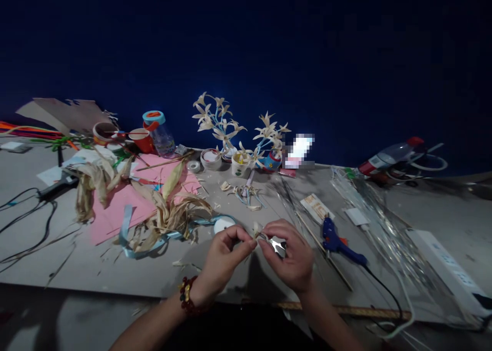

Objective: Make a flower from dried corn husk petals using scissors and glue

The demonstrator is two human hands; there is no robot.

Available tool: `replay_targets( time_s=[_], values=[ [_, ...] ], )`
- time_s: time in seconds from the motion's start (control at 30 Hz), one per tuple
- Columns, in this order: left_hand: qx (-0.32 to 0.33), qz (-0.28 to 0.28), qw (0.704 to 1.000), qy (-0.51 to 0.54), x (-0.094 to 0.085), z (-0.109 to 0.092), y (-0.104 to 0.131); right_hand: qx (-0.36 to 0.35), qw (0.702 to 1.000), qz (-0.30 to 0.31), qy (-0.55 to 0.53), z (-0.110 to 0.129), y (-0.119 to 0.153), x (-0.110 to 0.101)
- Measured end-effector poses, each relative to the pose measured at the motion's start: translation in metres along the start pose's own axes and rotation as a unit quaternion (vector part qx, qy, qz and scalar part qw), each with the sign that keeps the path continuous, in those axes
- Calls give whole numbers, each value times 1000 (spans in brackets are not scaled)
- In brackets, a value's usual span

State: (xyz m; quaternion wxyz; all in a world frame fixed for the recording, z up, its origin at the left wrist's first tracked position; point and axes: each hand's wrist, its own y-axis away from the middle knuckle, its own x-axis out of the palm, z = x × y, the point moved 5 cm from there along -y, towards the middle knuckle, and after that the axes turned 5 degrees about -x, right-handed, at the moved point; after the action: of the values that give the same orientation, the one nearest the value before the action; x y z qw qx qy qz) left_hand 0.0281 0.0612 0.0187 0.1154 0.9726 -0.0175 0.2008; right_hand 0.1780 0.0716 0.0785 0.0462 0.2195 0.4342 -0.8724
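Observation:
Both hands meet above the near middle of the table, fingertips nearly touching. Between them is a small pale flower piece of dried husk [257, 230], partly covered by fingers. My left hand [230, 253], with a beaded bracelet [187, 295] at the wrist, pinches it from the left. My right hand [291, 256] is closed on it from the right, thumb against forefinger. A bright shiny patch shows through the right hand's curl; I cannot tell what it is. Just beyond the left hand lies a white disc-shaped spool [224, 224] beside light blue ribbon [126, 233].
Dried corn husks [175, 218] lie on pink paper [111, 215] at left. Husk flowers [217, 118] stand in small cups [240, 166] at the back. Rightward are a blue glue gun [338, 241], clear-wrapped wires [380, 233], a power strip [448, 269] and a bottle [392, 156].

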Motion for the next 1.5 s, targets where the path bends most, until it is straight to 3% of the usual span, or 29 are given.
replay_targets(
  time_s=[0.47,0.83,1.5],
  values=[
    [83,8,992,-96,0,-7,2,4,998,28,-54,-2,4,1],
    [92,12,989,-119,3,-10,5,27,997,24,-62,-3,6,-4],
    [138,5,973,-183,5,-15,7,5,1000,8,-29,3,-2,-9]
  ],
)
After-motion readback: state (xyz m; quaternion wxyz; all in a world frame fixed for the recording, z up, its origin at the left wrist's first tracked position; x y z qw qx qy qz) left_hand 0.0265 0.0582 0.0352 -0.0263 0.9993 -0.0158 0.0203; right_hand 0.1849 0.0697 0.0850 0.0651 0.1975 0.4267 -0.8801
